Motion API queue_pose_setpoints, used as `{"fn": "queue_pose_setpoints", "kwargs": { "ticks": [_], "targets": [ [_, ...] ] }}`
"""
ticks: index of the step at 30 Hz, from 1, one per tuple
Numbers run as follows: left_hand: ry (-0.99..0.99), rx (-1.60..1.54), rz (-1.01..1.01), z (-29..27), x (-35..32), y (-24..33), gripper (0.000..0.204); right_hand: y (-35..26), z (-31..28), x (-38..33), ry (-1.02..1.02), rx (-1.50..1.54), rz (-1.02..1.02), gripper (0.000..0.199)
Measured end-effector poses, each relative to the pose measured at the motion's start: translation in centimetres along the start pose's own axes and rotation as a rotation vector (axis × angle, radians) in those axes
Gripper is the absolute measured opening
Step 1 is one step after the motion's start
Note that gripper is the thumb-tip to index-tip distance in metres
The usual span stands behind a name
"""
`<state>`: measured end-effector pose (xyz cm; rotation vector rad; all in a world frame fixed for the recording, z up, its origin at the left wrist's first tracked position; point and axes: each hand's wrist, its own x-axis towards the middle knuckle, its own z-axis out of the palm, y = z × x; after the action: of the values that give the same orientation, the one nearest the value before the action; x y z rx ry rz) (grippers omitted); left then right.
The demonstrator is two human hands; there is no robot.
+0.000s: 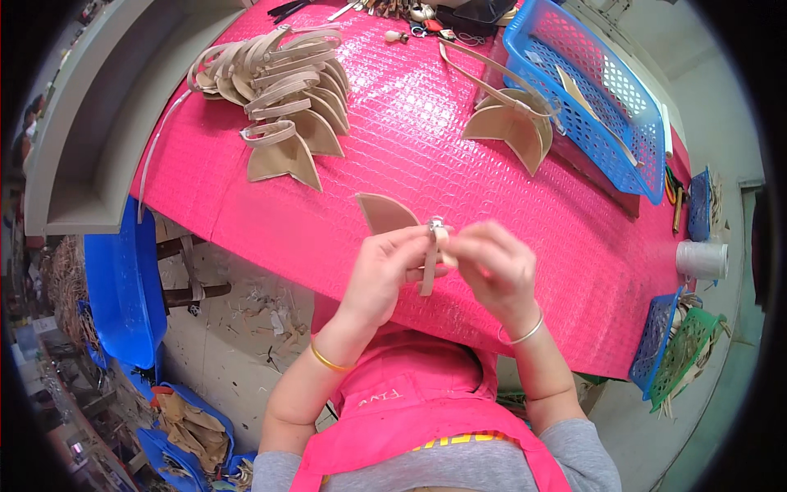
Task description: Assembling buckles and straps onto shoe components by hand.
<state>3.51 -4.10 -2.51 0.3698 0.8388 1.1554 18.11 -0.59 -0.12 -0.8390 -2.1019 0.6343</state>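
My left hand pinches a narrow beige strap close to its small silver buckle. Just beyond the fingers shows a curved beige shoe upper piece, which seems to belong with this strap; the join is hidden. My right hand is closed, thumb and fingertips together at a pale strap end beside the buckle, slightly blurred. Farther left lies a row of similar strapped upper pieces, overlapping each other. Another strapped upper piece sits at the far right, next to a blue basket.
The blue basket holds a few strips. A white spool stands at the table's right edge, near scissors and a green basket. A grey shelf and blue bins border the left. Pink sheeting covers the table.
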Motion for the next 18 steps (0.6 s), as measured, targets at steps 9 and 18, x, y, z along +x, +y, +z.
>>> {"fn": "queue_pose_setpoints", "kwargs": {
  "ticks": [9,18],
  "targets": [
    [0.073,0.194,0.151,-0.6,0.1,0.1,0.022,0.8,1.3,-1.9,0.013,-0.115,-0.244,0.025],
    [0.133,0.105,0.277,0.2,-0.1,-0.6,0.019,0.4,1.5,-1.7,-0.013,-0.080,-0.315,0.023]
  ]
}}
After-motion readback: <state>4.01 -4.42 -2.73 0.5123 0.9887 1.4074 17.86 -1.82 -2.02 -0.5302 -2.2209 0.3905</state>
